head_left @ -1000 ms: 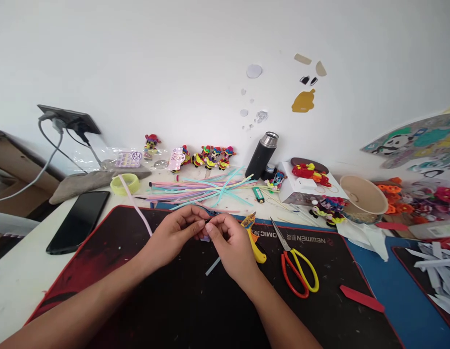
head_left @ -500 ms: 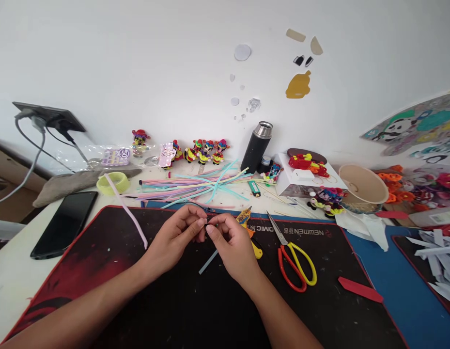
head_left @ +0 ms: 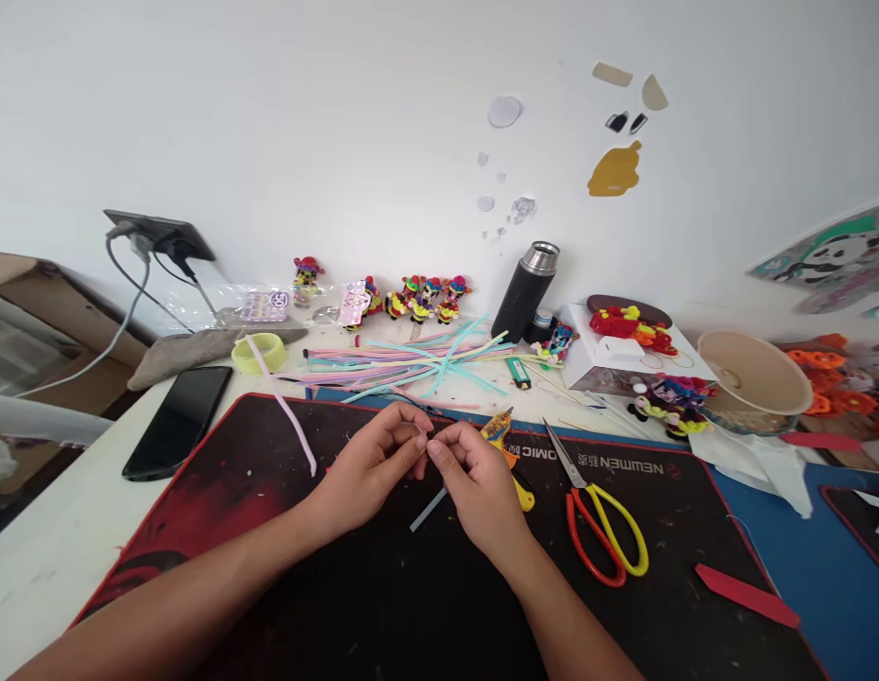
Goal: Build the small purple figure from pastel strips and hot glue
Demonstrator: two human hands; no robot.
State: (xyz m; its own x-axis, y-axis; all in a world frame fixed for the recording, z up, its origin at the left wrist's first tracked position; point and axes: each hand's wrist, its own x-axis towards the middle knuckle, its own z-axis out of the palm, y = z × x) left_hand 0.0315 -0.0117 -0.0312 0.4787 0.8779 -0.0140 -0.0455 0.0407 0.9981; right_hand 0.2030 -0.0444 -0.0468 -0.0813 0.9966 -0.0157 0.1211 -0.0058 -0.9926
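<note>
Your left hand: it (head_left: 372, 468) was above the dark mat (head_left: 368, 605), thumb and forefinger pinched together, their tips meeting those of the other hand.
Your right hand: it (head_left: 485, 487) mirrored the left, its thumb and forefinger also together at the tips.
Small piece: a small piece (head_left: 430, 436) seemed clamped between both sets of fingers, over the far half of the mat; it was too tiny and covered for you to make out what it was.
Pale stick: a narrow translucent stick (head_left: 426, 512) poked out toward the near left from beneath your right hand, which hid its other end.
Glue gun: the yellow glue gun (head_left: 526, 496) lay just to the right of your right hand and partly behind it, nozzle pointing far.
Scissors: the scissors (head_left: 579, 485) lay farther right on the mat, blades toward the far side, one handle red and one yellow.
Lavender stem: a fuzzy lavender stem (head_left: 284, 407) ran from the yellow-green roll (head_left: 270, 353) onto the mat, left of your left hand.
Stem pile: pastel stems (head_left: 403, 364) lay crisscrossed on the desk (head_left: 52, 558) beyond your hands.
Far left: a black phone (head_left: 176, 423) rested beside the mat.
Far side: a black flask (head_left: 525, 295) stood near the wall, right of several colourful figures (head_left: 451, 299).
Near right: a red strip (head_left: 747, 597) lay on the mat.
</note>
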